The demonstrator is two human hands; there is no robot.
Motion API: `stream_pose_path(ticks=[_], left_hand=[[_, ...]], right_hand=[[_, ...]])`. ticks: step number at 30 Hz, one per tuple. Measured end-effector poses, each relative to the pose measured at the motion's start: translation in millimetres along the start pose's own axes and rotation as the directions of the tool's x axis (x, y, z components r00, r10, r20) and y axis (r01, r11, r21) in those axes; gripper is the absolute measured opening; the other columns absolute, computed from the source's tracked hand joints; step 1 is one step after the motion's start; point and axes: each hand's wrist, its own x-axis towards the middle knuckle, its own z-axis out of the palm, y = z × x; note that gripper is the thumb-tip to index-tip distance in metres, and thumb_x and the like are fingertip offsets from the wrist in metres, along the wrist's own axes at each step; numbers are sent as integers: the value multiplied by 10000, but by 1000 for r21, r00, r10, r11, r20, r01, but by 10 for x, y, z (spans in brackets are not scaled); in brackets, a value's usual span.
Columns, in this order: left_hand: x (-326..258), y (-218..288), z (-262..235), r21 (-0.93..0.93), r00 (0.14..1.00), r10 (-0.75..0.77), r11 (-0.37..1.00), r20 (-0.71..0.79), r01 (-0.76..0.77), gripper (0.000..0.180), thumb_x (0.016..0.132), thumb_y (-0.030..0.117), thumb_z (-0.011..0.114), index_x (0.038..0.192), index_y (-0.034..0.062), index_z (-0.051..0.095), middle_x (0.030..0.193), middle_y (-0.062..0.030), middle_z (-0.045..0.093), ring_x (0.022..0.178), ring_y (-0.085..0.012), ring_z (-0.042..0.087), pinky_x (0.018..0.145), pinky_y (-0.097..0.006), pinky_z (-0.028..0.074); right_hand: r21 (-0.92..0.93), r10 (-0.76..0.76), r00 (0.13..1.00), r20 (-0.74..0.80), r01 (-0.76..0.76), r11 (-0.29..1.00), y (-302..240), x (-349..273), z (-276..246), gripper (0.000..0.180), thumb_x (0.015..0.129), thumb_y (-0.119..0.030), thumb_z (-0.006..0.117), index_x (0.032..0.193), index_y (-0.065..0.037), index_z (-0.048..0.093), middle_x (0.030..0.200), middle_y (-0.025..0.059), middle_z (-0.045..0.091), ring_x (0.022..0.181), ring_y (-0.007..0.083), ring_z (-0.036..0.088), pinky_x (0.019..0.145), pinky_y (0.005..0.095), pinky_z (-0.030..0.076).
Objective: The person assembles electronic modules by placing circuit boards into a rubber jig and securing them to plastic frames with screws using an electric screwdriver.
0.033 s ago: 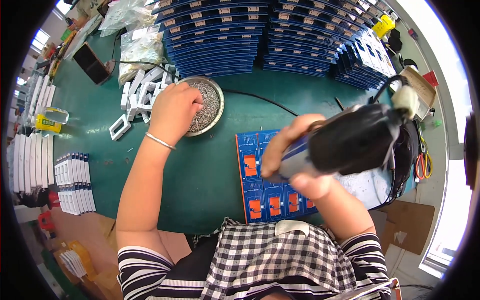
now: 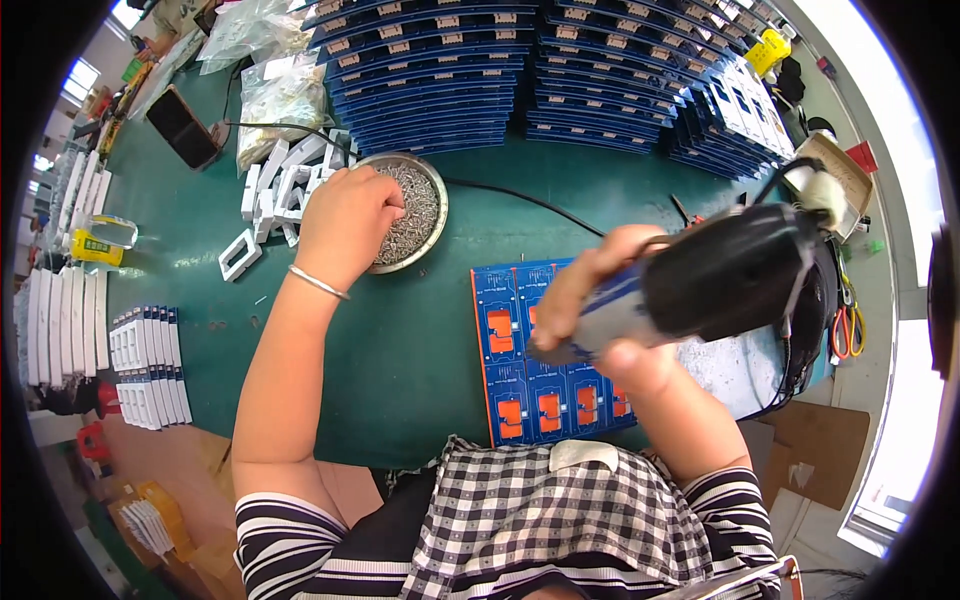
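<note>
Left hand (image 2: pixel 347 225) pinching in screw dish (image 2: pixel 425 215) | right hand (image 2: pixel 600 300) grips screwdriver (image 2: pixel 720 275)

The left hand (image 2: pixel 345 225) covers part of the screw dish (image 2: pixel 425 215), hiding its fingertips among the screws. The electric screwdriver (image 2: pixel 700 280) in the right hand (image 2: pixel 600 300) hides its own bit and part of the blue board panel (image 2: pixel 530 380).

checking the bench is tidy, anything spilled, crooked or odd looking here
Mostly orderly. The white plastic frames left of the round metal dish lie in a loose, tumbled heap, one apart from the rest. The left hand rests in the dish; nothing looks spilled around it. The right hand holds a black power screwdriver over the blue boards.
</note>
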Motion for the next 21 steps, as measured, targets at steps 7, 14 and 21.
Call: stream_pose_path(ticks=[7,14,21], left_hand=[[-112,104,-126,-171,992,-35,985,-124,14,58,781,109,680,797,76,635,782,-81,603,800,-293,580,718,-408,447],[-712,1104,206,-425,948,312,850,-66,-310,148,681,113,764,790,113,664,794,-22,621,766,-233,568,683,-366,429],[-775,1148,319,-463,960,278,849,-20,-255,151,667,108,772,782,115,675,792,-16,616,782,-225,559,698,-358,424]], right_hand=[[-27,-97,969,-228,93,995,-323,-248,-213,539,805,-363,684,1166,-95,386,784,100,569,684,244,624,640,381,532],[-38,-127,954,-271,121,992,-394,-398,-178,546,820,-359,685,1184,-101,371,797,102,580,695,248,630,644,388,528],[4,-110,966,-235,115,993,-351,-404,-194,584,790,-304,734,1205,-93,380,831,124,605,707,271,638,653,399,535]])
